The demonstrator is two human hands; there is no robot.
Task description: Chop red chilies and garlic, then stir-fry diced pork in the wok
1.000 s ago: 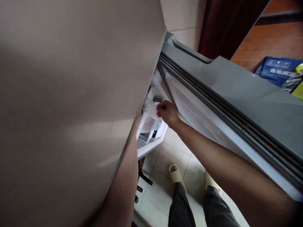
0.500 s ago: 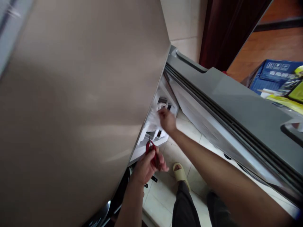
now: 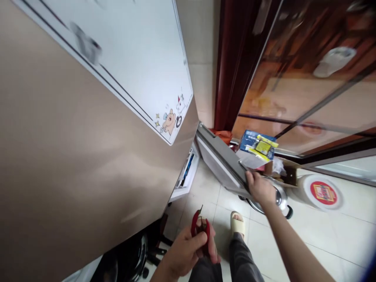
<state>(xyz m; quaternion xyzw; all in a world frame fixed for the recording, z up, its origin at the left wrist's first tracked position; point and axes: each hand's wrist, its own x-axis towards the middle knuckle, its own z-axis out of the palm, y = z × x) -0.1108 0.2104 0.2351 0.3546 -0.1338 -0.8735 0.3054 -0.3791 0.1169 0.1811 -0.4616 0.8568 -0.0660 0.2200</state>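
Note:
My left hand [image 3: 188,250] is low in the middle of the view, closed around two red chili peppers [image 3: 200,229] with their stems pointing up. My right hand [image 3: 258,187] reaches out to the right and grips the outer edge of the grey fridge door [image 3: 219,158], which stands open. The large beige fridge front [image 3: 73,156] fills the left side. A white drawer [image 3: 186,176] shows in the gap between the fridge body and the door.
A white magnetic board [image 3: 132,58] with cartoon stickers hangs on the fridge. A blue and yellow box [image 3: 258,145], a cardboard box [image 3: 282,172], a metal pot [image 3: 279,199] and a round white lid [image 3: 323,192] lie on the tiled floor. A dark red door frame [image 3: 232,58] stands behind.
My right hand left the plastic bag in the drawer and took hold of the door's edge. My left hand with the red chilies dropped lower. The camera pulled back and up.

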